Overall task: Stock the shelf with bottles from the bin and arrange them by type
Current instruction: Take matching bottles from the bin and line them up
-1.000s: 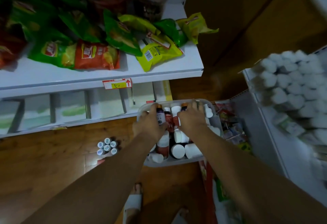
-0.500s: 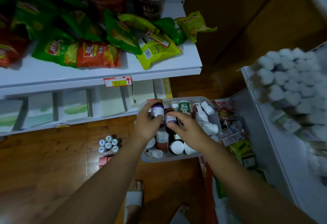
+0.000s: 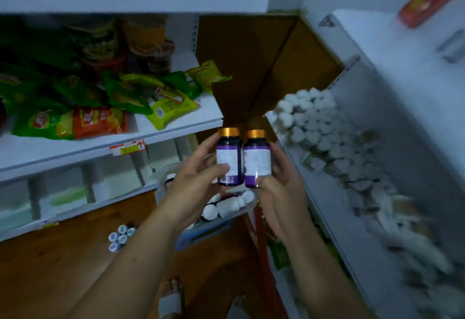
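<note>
Two dark bottles with gold caps and purple-and-white labels are held upright side by side in the middle of the head view. My left hand (image 3: 198, 182) grips the left bottle (image 3: 229, 157). My right hand (image 3: 281, 192) grips the right bottle (image 3: 257, 159). Below them, on the floor, stands the clear plastic bin (image 3: 201, 233) with white-capped bottles lying inside, partly hidden by my hands. The white shelf (image 3: 334, 208) on the right carries many white-capped bottles (image 3: 312, 127).
The left shelf (image 3: 75, 150) holds green, yellow and orange snack bags, with boxes on the tier below. A small cluster of blue-capped bottles (image 3: 122, 237) stands on the wooden floor. My sandalled feet show at the bottom edge.
Both hands have lifted out of the bin, each with a gold-capped bottle, and now hold them high. The view has tilted upward toward the shelves.
</note>
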